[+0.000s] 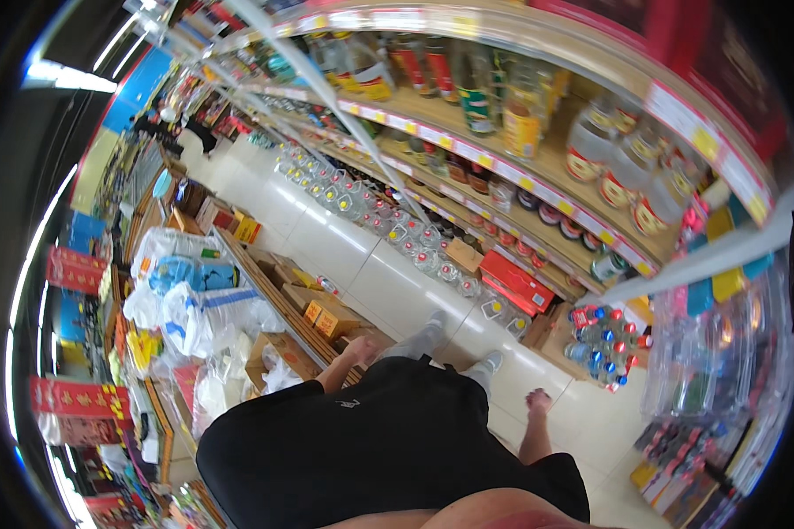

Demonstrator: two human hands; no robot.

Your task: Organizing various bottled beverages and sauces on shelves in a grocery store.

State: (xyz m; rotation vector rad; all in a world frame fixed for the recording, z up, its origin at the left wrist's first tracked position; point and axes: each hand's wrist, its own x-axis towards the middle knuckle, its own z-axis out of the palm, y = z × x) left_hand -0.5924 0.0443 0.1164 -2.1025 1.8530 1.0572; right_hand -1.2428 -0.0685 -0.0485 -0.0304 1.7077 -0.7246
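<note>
My left hand (361, 350) hangs beside my left leg, close to the wooden edge of a low display stand (269, 295). Its fingers are too small and smeared to make out. On my other side, my right hand (538, 401) hangs above the tiled floor with its fingers curled in, and nothing shows in it. The nearest goods to it are small clear bottles (604, 344) with red and blue caps, grouped on a cardboard box. Neither hand appears to touch the goods.
Shelves of glass bottles (476, 97) run along the right. Large clear jugs (423, 256) line the floor below, near a red box (516, 280). Brown cartons (326, 319) and white plastic bags (212, 313) fill the left stand. Stacked clear plastic containers (706, 353) stand far right. People (201, 137) are down the aisle.
</note>
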